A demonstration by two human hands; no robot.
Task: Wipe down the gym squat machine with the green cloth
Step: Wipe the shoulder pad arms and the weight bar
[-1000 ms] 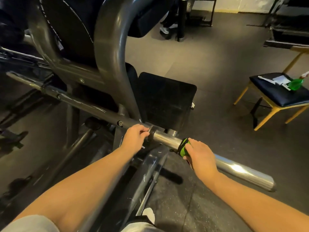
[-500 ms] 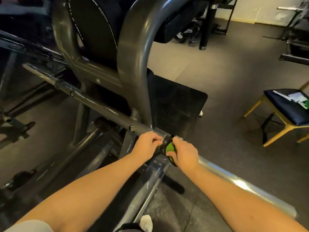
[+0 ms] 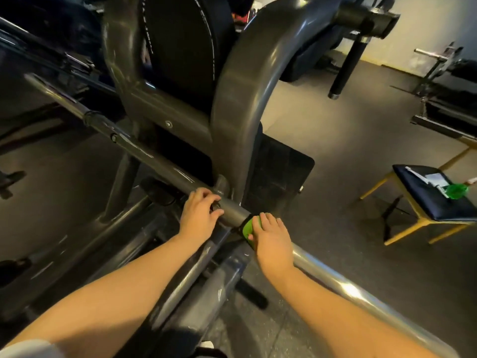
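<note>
Two grips | left hand [image 3: 200, 214] curled round dark bar [image 3: 160, 164] | right hand [image 3: 271, 241] clasps green cloth [image 3: 248, 226] against it | open floor [image 3: 348, 151] rightward

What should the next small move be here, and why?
Probably slide the right hand and green cloth outward along the chrome bar: the cloth sits at its inner end, and the left hand grips the dark tube just beyond, blocking that way.

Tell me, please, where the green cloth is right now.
Low centre in the head view, the green cloth sits on the bar under the right hand, just right of the left hand.
</note>
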